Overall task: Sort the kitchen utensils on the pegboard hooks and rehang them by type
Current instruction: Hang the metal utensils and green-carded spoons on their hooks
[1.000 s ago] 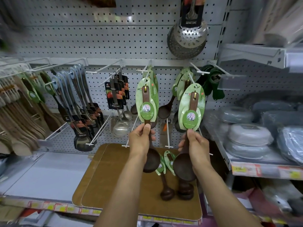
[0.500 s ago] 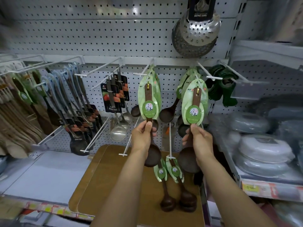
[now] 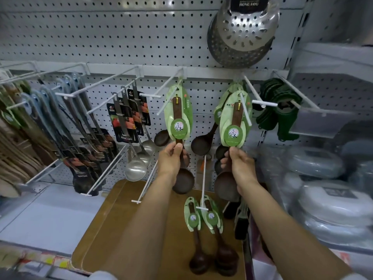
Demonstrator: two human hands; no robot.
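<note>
At pegboard (image 3: 101, 37), L hand (image 3: 171, 158) & R hand (image 3: 240, 164) fingers gripping wooden spoons (image 3: 182, 174), upright, bowls down.

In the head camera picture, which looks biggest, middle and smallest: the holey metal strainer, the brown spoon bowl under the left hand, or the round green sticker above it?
1. Metal strainer
2. Spoon bowl
3. Green sticker
The strainer hangs nearer the camera, so its true size is unsure.

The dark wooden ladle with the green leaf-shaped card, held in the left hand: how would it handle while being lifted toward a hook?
The dark wooden ladle is probably stiff and fairly light. Its green leaf-shaped card looks thin, so may flex. The left hand grips mid-handle, so the heavier bowl likely hangs down.
</note>
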